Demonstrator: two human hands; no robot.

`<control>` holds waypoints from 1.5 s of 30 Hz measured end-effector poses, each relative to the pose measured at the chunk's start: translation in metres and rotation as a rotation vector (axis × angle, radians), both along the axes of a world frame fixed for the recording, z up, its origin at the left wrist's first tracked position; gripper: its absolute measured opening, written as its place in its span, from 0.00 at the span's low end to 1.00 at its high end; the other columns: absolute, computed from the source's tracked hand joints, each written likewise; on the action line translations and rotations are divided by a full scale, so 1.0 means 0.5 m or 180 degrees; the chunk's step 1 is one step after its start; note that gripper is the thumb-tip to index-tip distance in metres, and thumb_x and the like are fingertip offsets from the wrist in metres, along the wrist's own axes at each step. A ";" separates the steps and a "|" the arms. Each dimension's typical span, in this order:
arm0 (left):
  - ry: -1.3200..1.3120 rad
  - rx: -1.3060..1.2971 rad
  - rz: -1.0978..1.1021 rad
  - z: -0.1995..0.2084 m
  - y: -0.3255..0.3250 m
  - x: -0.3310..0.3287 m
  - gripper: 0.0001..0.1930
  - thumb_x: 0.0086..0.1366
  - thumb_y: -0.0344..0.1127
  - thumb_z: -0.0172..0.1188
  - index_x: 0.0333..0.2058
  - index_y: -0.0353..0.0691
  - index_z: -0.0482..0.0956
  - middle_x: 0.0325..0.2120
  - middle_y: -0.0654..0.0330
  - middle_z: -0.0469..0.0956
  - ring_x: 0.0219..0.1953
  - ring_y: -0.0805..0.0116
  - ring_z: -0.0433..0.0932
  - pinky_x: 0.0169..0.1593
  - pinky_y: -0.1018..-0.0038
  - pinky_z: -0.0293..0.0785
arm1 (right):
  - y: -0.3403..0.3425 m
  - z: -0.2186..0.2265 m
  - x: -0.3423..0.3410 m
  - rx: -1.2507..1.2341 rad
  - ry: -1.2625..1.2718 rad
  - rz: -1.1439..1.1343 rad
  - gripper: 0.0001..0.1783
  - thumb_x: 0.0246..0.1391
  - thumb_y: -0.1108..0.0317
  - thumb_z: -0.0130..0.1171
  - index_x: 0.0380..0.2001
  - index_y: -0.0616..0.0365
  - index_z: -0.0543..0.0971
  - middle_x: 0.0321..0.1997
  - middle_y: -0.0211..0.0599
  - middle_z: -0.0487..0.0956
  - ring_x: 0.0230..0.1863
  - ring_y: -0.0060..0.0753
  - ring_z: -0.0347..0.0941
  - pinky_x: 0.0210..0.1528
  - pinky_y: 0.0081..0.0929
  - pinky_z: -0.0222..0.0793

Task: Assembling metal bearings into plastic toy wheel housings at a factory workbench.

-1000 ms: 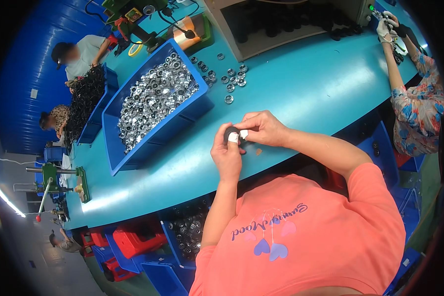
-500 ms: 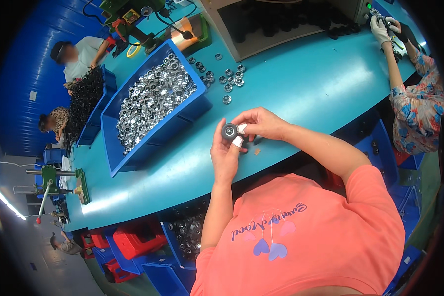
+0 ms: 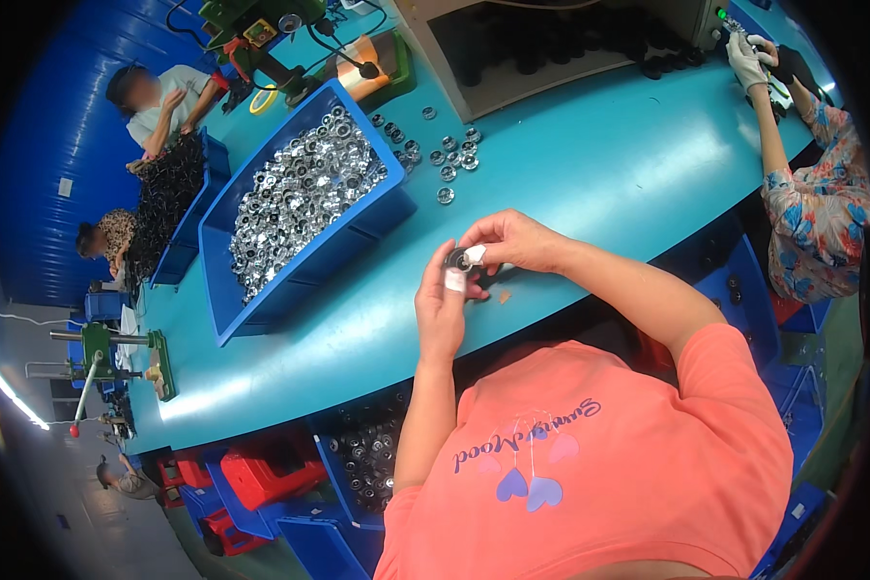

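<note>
Over the teal worktop, two hands meet at a small dark wheel

Close to the near edge of the worktop [image 3: 599, 164], the small dark wheel [image 3: 457, 259] is held up in the left hand [image 3: 440, 302]. That hand's fingers [image 3: 434, 269] are curled nearly closed around it, the thumb under a white wrap [image 3: 455, 280] lying on the near side. From the right comes the right hand [image 3: 512, 240], its fingers bent and drawn close together, its own white-wrapped thumb against the wheel; whether it grips or only presses, I cannot tell. An orange scrap [image 3: 504, 298] lies just beside the hands.

Beyond and to the left stands a blue tub [image 3: 372, 215], heaped with shiny silver parts [image 3: 304, 188]; several loose silver pieces [image 3: 448, 174] sit near its far right corner. At the far right, a co-worker's gloved hands [image 3: 747, 64] are busy with something too small to make out.
</note>
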State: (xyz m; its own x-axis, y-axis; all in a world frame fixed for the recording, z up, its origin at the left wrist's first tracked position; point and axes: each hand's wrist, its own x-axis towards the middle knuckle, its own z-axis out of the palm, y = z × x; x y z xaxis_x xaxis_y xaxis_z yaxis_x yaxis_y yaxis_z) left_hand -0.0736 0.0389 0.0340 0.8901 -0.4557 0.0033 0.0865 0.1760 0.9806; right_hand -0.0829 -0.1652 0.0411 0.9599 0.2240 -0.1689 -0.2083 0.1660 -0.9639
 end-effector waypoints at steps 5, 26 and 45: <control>0.0136 0.0028 0.0205 -0.004 0.008 -0.002 0.21 0.78 0.38 0.52 0.62 0.32 0.72 0.43 0.57 0.81 0.34 0.75 0.80 0.33 0.75 0.81 | 0.004 0.005 -0.004 0.0076 -0.0165 0.0182 0.15 0.61 0.67 0.68 0.48 0.62 0.83 0.41 0.31 0.84 0.40 0.20 0.79 0.44 0.21 0.78; -0.2109 0.1803 0.0861 0.048 -0.030 -0.010 0.23 0.55 0.35 0.77 0.47 0.37 0.79 0.40 0.60 0.74 0.31 0.69 0.75 0.34 0.74 0.76 | -0.004 -0.013 0.007 0.1490 0.0504 0.0463 0.22 0.69 0.67 0.57 0.61 0.66 0.76 0.55 0.41 0.81 0.55 0.32 0.79 0.59 0.33 0.77; -0.2171 0.3447 0.0669 0.133 0.291 -0.122 0.20 0.54 0.29 0.75 0.45 0.35 0.79 0.38 0.51 0.79 0.37 0.55 0.79 0.41 0.65 0.78 | -0.158 0.098 0.074 -0.1876 -0.0696 -0.0253 0.13 0.57 0.64 0.68 0.44 0.54 0.88 0.43 0.39 0.87 0.43 0.32 0.83 0.48 0.32 0.79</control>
State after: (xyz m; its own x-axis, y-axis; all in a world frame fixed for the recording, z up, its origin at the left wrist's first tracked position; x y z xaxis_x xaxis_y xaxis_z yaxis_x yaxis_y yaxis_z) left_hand -0.1345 0.1847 0.1004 0.9092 -0.3644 0.2015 -0.4162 -0.7804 0.4667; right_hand -0.0461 -0.2443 0.0900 0.9960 0.0797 -0.0401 -0.0050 -0.3988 -0.9170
